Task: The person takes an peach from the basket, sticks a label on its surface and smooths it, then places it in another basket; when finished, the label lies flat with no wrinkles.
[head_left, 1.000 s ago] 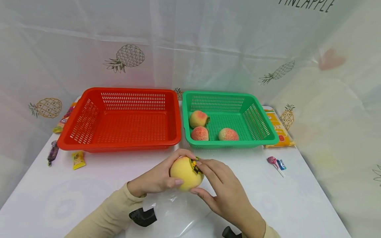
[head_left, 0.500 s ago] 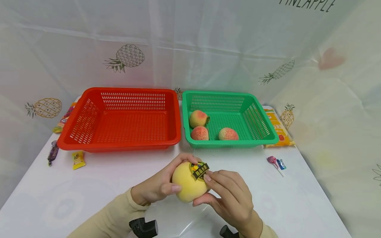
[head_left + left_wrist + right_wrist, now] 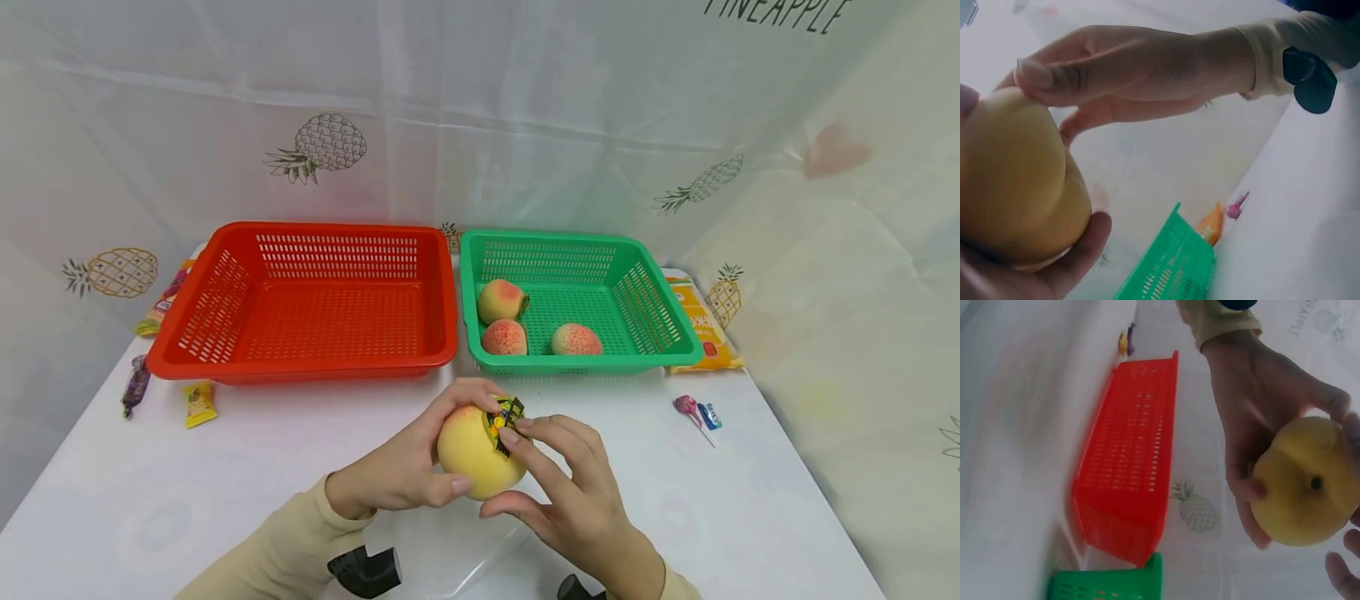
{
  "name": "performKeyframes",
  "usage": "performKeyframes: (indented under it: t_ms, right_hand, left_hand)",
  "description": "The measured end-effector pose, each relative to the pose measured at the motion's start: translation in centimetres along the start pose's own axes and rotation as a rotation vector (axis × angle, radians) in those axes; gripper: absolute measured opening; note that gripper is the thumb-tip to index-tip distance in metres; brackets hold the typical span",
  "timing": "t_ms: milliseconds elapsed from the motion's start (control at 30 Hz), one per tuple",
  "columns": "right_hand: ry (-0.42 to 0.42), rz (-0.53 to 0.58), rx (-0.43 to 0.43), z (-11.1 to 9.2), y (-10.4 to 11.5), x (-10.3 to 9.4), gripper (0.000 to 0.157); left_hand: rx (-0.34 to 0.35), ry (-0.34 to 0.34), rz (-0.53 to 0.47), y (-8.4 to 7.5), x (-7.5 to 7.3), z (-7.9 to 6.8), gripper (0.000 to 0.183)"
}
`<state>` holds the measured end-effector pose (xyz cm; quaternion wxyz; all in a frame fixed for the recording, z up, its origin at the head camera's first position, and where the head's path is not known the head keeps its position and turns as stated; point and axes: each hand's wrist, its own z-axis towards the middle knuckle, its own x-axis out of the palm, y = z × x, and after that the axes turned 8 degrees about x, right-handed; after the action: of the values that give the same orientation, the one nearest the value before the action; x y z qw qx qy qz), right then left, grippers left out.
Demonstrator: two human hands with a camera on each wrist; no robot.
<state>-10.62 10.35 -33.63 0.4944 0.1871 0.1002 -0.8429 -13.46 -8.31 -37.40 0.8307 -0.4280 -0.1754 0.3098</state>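
Note:
A yellow peach (image 3: 478, 462) with a faint red blush is in my left hand (image 3: 408, 458), its thumb and fingers curled round the left side. A black label (image 3: 506, 423) with coloured fruit pictures sits on the peach's upper right. The index and middle fingertips of my right hand (image 3: 573, 492) touch this label, while its thumb is spread just below the peach. In the right wrist view the dimpled underside of the peach (image 3: 1304, 515) shows, with a small dark hole; the label is hidden there.
Behind the hands stand a red basket (image 3: 300, 371) and a green basket (image 3: 592, 363) with three peaches. Candies (image 3: 199, 404) lie at left, a lollipop (image 3: 686, 405) at right. Snack bags (image 3: 708, 333) lie beside the baskets. Clear plastic (image 3: 450, 550) lies under the hands.
The peach came nearer and turned its label toward the camera, then tilted back slightly away. The right fingers have shifted along the label; the left hand keeps its grip.

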Motion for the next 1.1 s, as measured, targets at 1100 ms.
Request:
performKeyframes:
  t_ms: [1100]
  right_hand:
    - [0.456, 0.492, 0.974, -0.6, 0.6, -0.4, 0.042]
  left_hand:
    - [0.114, -0.192, 0.352, -1.9, 2.6, 0.8, 0.038]
